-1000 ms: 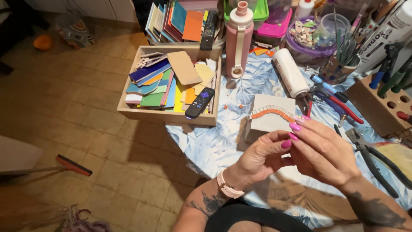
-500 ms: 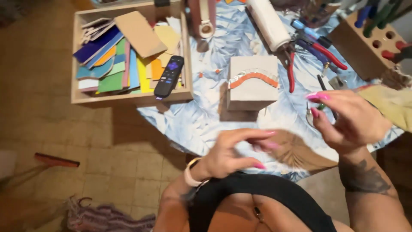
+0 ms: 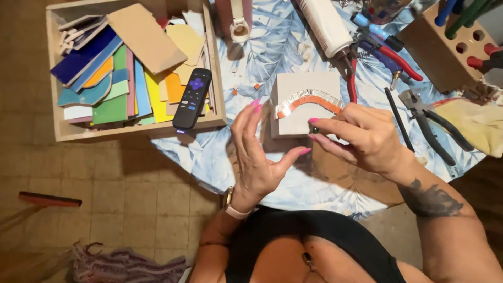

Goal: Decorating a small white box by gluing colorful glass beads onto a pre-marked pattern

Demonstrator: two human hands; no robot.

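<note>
Nearest, the left hand (image 3: 258,157) was held up on edge with fingers spread and empty, thumb stretched toward the right hand (image 3: 361,137). That hand pinched something tiny and dark between thumb and forefinger — too small to tell what. Just beyond both, on the leaf-print cloth (image 3: 272,52), stood a pale block (image 3: 304,105) bearing an arc of orange and silvery tiles. Farther left sat a wooden tray (image 3: 217,99) of coloured tile pieces with a black remote (image 3: 192,98) — pliers (image 3: 427,123) lay right.
</note>
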